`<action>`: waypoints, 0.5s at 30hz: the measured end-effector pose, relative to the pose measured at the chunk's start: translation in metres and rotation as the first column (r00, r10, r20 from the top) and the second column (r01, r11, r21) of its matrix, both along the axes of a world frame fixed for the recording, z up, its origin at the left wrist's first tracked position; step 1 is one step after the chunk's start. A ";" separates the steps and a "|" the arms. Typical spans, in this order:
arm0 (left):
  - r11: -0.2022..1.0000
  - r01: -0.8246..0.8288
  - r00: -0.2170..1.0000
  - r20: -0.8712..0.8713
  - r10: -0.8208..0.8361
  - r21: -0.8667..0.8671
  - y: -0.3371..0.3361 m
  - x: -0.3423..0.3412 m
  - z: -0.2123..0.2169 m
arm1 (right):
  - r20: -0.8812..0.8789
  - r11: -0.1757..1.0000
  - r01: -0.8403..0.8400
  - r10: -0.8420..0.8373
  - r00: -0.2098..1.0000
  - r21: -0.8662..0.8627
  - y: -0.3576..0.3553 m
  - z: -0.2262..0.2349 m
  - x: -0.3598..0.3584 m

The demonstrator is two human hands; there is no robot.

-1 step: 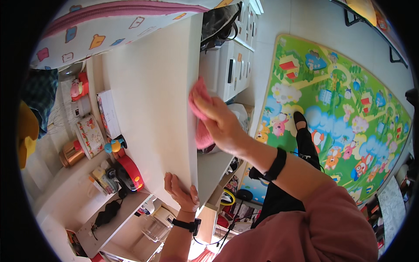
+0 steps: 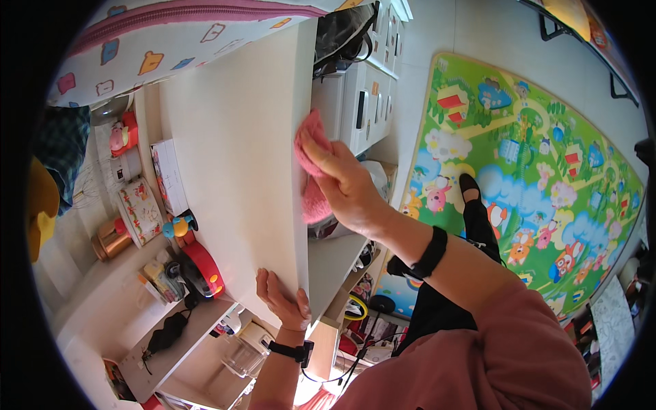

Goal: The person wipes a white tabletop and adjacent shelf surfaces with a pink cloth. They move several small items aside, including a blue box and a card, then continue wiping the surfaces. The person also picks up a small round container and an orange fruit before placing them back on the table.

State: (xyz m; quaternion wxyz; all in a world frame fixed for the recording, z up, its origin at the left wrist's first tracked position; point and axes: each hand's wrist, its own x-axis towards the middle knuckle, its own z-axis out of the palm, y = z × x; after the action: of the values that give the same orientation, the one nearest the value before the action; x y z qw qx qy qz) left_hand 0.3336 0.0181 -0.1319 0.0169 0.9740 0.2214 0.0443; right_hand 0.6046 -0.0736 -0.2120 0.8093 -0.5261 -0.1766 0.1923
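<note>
White desk top [image 2: 232,157], pink cloth [image 2: 311,171] at its edge, box [image 2: 167,176], toys

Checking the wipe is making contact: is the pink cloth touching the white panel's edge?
Touching. In the head view the right hand presses the pink cloth flat against the white panel edge, no gap visible.

The cloth [image 2: 311,167] lies on the tabletop's [image 2: 232,171] right edge, drawers [image 2: 365,102] just right.
</note>
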 end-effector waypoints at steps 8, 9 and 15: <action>1.000 -0.004 1.000 0.004 0.004 0.000 -0.007 0.003 -0.001 | 0.074 1.000 -0.016 0.018 0.997 -0.022 0.000 0.004 0.003; 0.999 -0.040 0.999 -0.005 0.040 -0.012 -0.007 0.003 -0.001 | 0.020 0.999 0.049 -0.049 0.999 -0.023 -0.001 0.002 0.004; 1.000 -0.018 1.000 0.014 0.018 -0.001 -0.014 -0.001 0.004 | 0.075 0.959 -0.250 0.261 0.962 -0.136 -0.041 0.010 0.003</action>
State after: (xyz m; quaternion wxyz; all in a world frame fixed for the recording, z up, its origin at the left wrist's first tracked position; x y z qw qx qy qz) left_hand 0.3323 0.0045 -0.1278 0.0185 0.9716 0.2302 0.0511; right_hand 0.6078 -0.1148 -0.2024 0.7343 -0.5568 -0.2676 0.2815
